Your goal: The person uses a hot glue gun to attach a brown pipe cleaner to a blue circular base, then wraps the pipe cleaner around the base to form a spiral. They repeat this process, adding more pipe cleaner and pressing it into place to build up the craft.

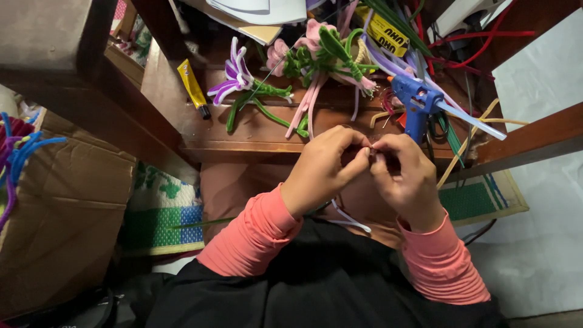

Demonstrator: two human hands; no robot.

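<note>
Head view | left hand (325,167), right hand (404,176) pinch pale pipe cleaner (351,217) | cardboard box (67,206): contents hidden

I see left hand (322,167) bare, no glove or ring | right hand (407,176) bare too | both sleeves (255,234) salmon-pink, snug, long, ending at the wrist | dark black garment (322,279) over the lap, softly creased

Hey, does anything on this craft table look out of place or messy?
Mostly clutter: the blue glue gun lies tipped among loose pipe cleaners, and the yellow glue tube lies slanted near the table edge. Nothing looks spilled or broken.
</note>
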